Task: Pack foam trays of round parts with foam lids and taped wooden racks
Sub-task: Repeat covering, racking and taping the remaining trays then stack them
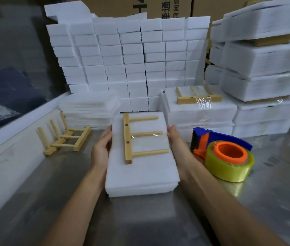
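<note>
Now the foam pack [141,167] lies on the steel desk [34,201] straight ahead, squarely between the two hands, with its long axis running away from the person. The left hand [101,150] grips its left edge and the right hand [175,137] grips its right edge, both near the far half, fingers curled round the sides; neither is clearly nearer. On the lid lies a wooden rack [137,139], its spine along the pack's length at the left and its three pegs pointing right; a strip of clear tape [147,135] crosses the middle peg, so this pack looks ready to be moved off.

Finished packs are stacked to the right and beyond: the nearest stack [199,110] carries a taped rack on top, and taller wrapped stacks [265,68] rise behind it. A move that way would have to clear the tape dispenser [224,153], which sits just beside the right forearm with its yellow roll toward the person. To the left, two loose racks [64,139] lean against the desk's raised white edge, near a low pile of foam lids [87,107]. A wall of foam blocks [131,59] closes the back.
</note>
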The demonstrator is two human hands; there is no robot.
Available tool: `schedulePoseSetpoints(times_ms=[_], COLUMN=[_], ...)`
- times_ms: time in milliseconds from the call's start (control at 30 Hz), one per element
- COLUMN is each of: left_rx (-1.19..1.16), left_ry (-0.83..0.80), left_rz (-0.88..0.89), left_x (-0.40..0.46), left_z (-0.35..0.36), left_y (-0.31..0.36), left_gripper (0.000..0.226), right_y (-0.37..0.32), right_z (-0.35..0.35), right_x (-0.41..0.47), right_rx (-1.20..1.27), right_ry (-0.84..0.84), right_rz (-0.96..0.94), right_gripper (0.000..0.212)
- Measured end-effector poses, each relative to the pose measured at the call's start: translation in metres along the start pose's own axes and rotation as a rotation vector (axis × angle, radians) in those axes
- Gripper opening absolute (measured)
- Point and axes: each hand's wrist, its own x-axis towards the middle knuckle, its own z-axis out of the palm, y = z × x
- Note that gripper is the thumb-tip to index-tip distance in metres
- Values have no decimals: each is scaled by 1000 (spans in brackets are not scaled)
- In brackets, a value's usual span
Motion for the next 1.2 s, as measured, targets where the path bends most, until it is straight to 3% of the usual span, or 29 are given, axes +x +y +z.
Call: schedulePoseSetpoints(times_ms=[100, 233, 333, 400, 600, 633, 700, 767, 833, 933, 1033, 1133, 1200], left_rx=[266, 239, 174, 138, -25, -17, 19, 82, 141, 47, 8, -9, -43], left_ry=[6, 119, 81, 62, -78, -88, -90, 5, 93, 67, 38, -70, -187], left_rz=[122, 37, 2, 22, 73, 76, 41, 17, 52, 10, -56, -241, -348], left_x=[2, -2, -14, -19, -14, -14, -15, -8, -8, -7, -11, -21, -25], left_z=[-6, 2, 11, 16, 14, 15, 13, 7, 6, 10, 6, -4, -10], left_y=[5, 3, 4, 5, 4, 5, 7, 5, 5, 1, 7, 15, 17], left_gripper=[33, 27, 70, 82, 81, 84, 86, 72, 48, 72, 65, 44, 72], right_y=[-1, -4, -7, -8, -13, -11, -9, -9, -8, -9, -3, 1, -2], right_z=[2, 4, 2, 3, 8, 9, 11, 10, 9, 9, 5, 3, 4], right_x=[-4, -11, -12, -13, -26, -26, -25, -25, -20, -17, -16, -26, -36], right_rx=[-1, -284, -441, -450, -69, -66, -182, -327, -426, -485, -385, -167, 32], right_ry=[119, 180, 208, 222, 9, 19, 98, 205, 246, 295, 355, 396, 399], right_rz=[3, 35, 55, 51, -53, -44, -25, -7, 3, 35, 36, -72, -191], right_gripper=[49, 50, 46, 38, 91, 87, 58, 38, 36, 37, 39, 19, 30])
